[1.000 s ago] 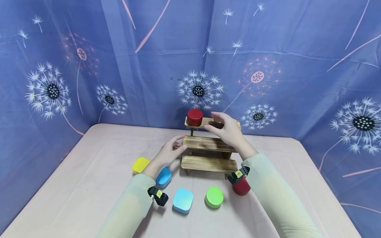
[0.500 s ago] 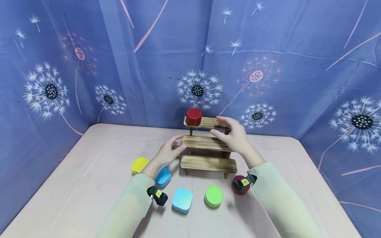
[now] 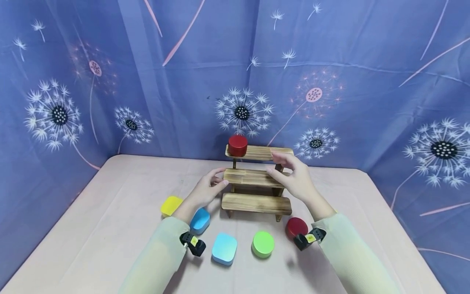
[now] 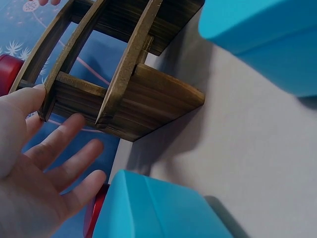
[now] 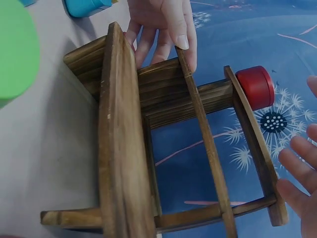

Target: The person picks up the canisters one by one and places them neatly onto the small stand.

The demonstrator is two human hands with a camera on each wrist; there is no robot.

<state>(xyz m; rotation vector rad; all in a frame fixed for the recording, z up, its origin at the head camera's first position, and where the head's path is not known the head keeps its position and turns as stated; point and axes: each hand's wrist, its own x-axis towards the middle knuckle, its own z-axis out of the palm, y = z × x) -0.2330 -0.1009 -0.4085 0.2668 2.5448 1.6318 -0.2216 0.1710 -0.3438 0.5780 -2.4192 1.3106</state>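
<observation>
A three-tier wooden display stand (image 3: 257, 203) stands near the back of the table. A round red tin (image 3: 238, 146) sits at the left end of its top tier. My left hand (image 3: 206, 191) pinches the left end of the middle tier between thumb and fingers; the other fingers are spread in the left wrist view. My right hand (image 3: 293, 175) hovers by the right side of the stand, fingers relaxed and apart, with nothing in it. In the right wrist view its fingers (image 5: 303, 158) are apart from the top tier.
In front of the stand lie a light blue square box (image 3: 224, 249), a round green tin (image 3: 262, 244) and another red tin (image 3: 296, 228). A yellow box (image 3: 171, 206) and a blue box (image 3: 200, 221) flank my left forearm. A patterned blue curtain (image 3: 183, 102) hangs behind.
My right hand has drawn back from beside the top-tier red tin, to the right and down toward me. The left hand keeps its place on the stand.
</observation>
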